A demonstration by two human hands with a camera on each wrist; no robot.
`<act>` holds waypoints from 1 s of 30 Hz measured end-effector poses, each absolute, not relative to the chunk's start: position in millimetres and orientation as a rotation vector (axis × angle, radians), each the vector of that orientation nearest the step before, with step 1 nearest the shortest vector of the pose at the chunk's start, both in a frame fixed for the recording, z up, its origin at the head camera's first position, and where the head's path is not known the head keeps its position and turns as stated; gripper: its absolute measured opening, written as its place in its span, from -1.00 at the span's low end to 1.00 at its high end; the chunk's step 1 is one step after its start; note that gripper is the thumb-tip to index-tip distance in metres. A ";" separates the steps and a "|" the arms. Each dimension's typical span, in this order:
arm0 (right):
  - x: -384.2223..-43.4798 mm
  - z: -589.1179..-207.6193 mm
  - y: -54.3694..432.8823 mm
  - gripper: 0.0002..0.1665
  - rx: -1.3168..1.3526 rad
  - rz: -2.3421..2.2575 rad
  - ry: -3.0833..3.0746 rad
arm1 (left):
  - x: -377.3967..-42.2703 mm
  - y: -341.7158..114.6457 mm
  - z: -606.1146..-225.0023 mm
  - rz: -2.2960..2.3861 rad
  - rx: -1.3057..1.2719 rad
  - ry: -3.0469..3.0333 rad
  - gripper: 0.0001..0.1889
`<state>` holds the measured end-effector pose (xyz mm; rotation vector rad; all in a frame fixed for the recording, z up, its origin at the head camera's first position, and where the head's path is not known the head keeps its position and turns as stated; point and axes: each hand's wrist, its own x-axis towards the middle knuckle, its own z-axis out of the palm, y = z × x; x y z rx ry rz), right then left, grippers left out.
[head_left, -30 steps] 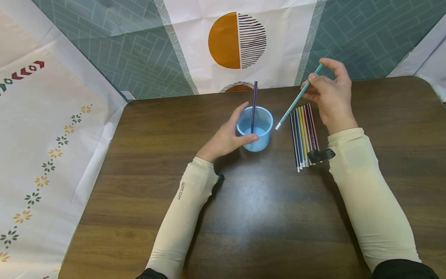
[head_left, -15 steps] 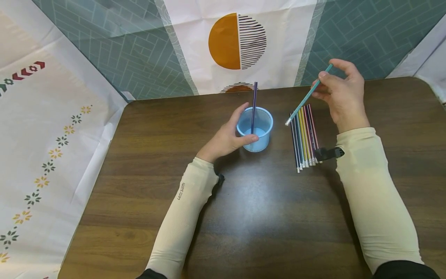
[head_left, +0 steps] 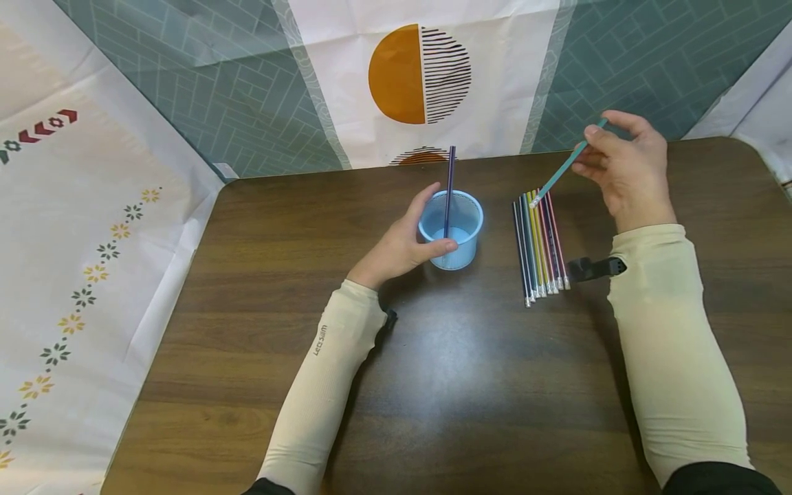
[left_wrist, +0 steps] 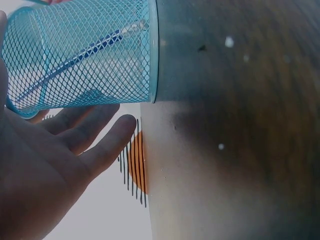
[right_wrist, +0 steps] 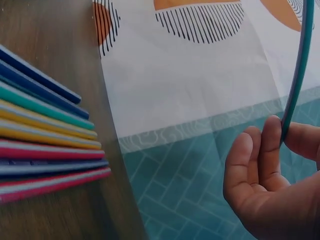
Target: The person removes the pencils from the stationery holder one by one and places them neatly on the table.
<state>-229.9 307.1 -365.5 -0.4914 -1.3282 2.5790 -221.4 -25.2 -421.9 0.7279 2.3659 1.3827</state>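
Observation:
My left hand [head_left: 396,253] holds a light blue mesh pencil cup [head_left: 463,256], thumb on the near side and forefinger on the far side. One dark purple pencil [head_left: 451,168] leans in that cup, its lower end visible through the mesh in the left wrist view. My right hand [head_left: 637,180] pinches a teal pencil [head_left: 568,163] between thumb and forefinger near its upper end. Its silvery eraser end points down and left, over the far ends of a row of pencils [head_left: 540,258]. In the right wrist view, the row's pencils [right_wrist: 47,135] are blue, green, yellow and red.
Brown wooden table [head_left: 260,330] under everything. A patterned teal and white cloth [head_left: 495,82] hangs beyond its far edge. Another white cloth [head_left: 148,275] with printed flowers runs along the left side.
My right hand has moved right and slightly nearer with the teal pencil, whose eraser end went from beside the cup to over the pencil row. The left hand and cup stay put.

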 end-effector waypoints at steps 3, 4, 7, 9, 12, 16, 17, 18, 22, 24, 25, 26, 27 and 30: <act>-228.7 -366.0 313.3 -0.50 -0.480 2.547 -1.408 | -221.2 -25.1 -421.8 1.384 0.722 2.363 0.02; -228.2 -366.3 316.2 -0.50 -0.464 2.541 -1.440 | -221.0 -25.1 -421.6 1.381 0.720 2.364 0.03; -225.3 -366.4 325.3 -0.50 -0.387 2.532 -1.535 | -220.8 -24.9 -421.1 1.377 0.720 2.363 0.03; -223.1 -366.4 331.7 -0.50 -0.346 2.520 -1.598 | -220.7 -24.7 -420.9 1.376 0.722 2.362 0.03; -221.0 -365.9 339.5 -0.50 -0.345 2.463 -1.717 | -220.7 -24.6 -421.0 1.378 0.728 2.361 0.03; -220.2 -367.4 346.6 -0.56 -0.347 2.329 -1.985 | -220.2 -25.8 -421.4 1.373 0.724 2.372 0.04; -220.2 -368.2 347.8 -0.58 -0.338 2.275 -2.081 | -220.1 -26.1 -421.5 1.370 0.722 2.376 0.04; -220.4 -369.0 348.7 -0.61 -0.326 2.210 -2.189 | -220.2 -26.4 -421.7 1.367 0.721 2.380 0.04; -221.6 -372.3 350.4 -0.63 -0.269 1.811 -2.654 | -220.6 -26.7 -422.7 1.365 0.724 2.386 0.03; -222.4 -374.4 350.0 -0.52 -0.250 1.635 -2.815 | -220.7 -26.6 -422.9 1.368 0.725 2.383 0.02; -222.7 -375.9 349.7 -0.45 -0.241 1.579 -2.869 | -220.8 -26.5 -423.0 1.370 0.727 2.381 0.02; -223.2 -377.4 349.4 -0.39 -0.240 1.535 -2.911 | -220.8 -26.4 -423.0 1.371 0.727 2.378 0.03; -223.7 -378.9 349.3 -0.34 -0.235 1.501 -2.946 | -220.9 -26.2 -423.0 1.373 0.728 2.375 0.03; -225.0 -384.2 349.6 -0.30 -0.226 1.506 -2.979 | -220.9 -25.8 -422.5 1.374 0.728 2.369 0.03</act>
